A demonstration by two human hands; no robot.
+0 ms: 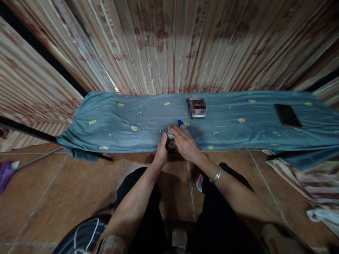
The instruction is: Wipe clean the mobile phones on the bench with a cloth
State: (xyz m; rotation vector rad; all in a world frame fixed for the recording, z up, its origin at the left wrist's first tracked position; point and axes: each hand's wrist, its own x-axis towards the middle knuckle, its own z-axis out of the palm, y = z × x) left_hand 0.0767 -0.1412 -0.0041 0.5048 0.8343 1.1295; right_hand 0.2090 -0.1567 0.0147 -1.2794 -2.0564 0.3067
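Observation:
At the near edge of the cloth-covered bench, my left hand is closed round a small dark, shiny object whose kind I cannot make out. My right hand pinches a pale grey cloth at the upper end of that object. Just behind my right hand lies a clear bottle with a blue cap, partly hidden by the fingers. Farther back rests a small dark box with a blurred top.
A black phone lies on the right part of the bench. Striped curtains hang behind it, with dark metal poles at the sides. On the tiled floor to the left is a purple object with a grey handle.

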